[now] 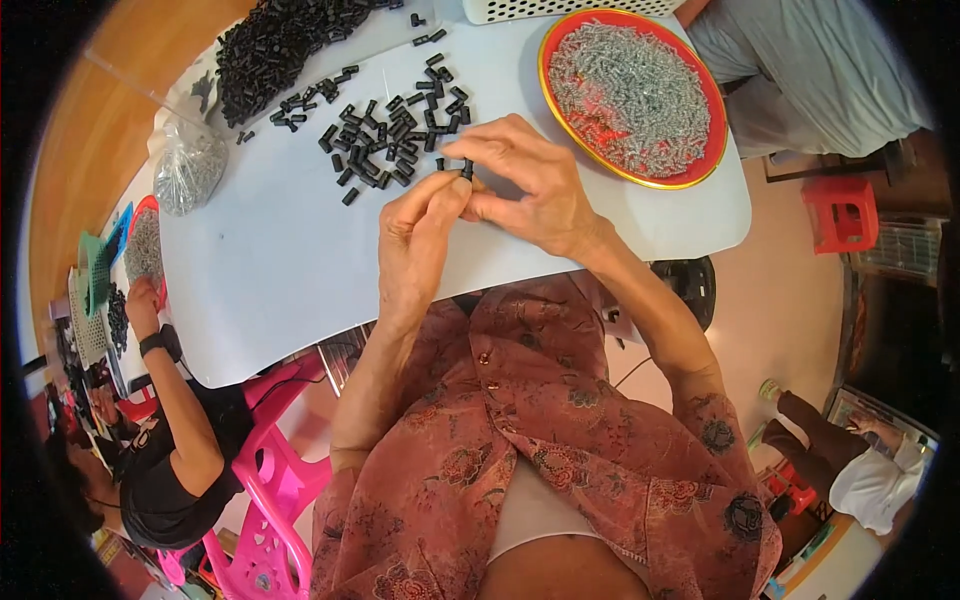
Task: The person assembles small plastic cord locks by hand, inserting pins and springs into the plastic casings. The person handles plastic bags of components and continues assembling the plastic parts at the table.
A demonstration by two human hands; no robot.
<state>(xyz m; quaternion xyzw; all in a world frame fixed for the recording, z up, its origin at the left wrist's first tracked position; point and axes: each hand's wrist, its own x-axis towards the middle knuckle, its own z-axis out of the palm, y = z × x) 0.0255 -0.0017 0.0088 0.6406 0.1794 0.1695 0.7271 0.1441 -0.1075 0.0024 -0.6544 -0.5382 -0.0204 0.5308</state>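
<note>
Over the near edge of the white table, my left hand and my right hand meet at the fingertips. Pinched upright between the left thumb and fingers is a small black cylindrical piece. The right thumb and fingers close around that same piece from the other side; whether they hold a second small part is hidden. Just beyond my hands lies a loose cluster of short black cylindrical pieces. To the right stands a red round tray with a gold rim, heaped with small silvery metal springs or screws.
A large heap of black pieces lies at the far left, near a clear plastic bag of silvery parts. A white perforated basket stands at the far edge. A co-worker in black sits at left by a pink chair; another person is at right.
</note>
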